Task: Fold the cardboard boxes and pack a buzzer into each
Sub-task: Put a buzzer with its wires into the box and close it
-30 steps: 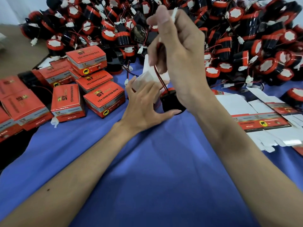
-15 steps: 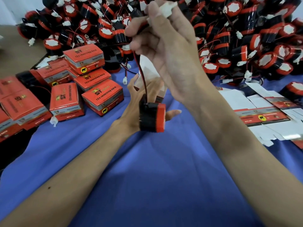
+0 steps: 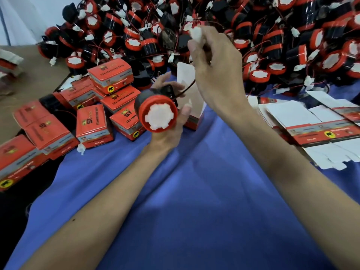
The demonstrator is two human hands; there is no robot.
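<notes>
My left hand grips a black buzzer with a red rim and white face, held above the blue cloth with its face toward me. A thin red and black wire runs from it up to my right hand, which pinches the white connector at the wire's end. An opened cardboard box with its white flap up stands just behind my left hand, partly hidden by both hands.
A big heap of loose buzzers fills the back. Several closed red boxes are piled at the left. Flat unfolded box blanks lie at the right. The blue cloth covers the table in front.
The buzzer dangled by its wire from my right hand; now my left hand has left the box and taken hold of the buzzer body. My right hand stays raised on the connector.
</notes>
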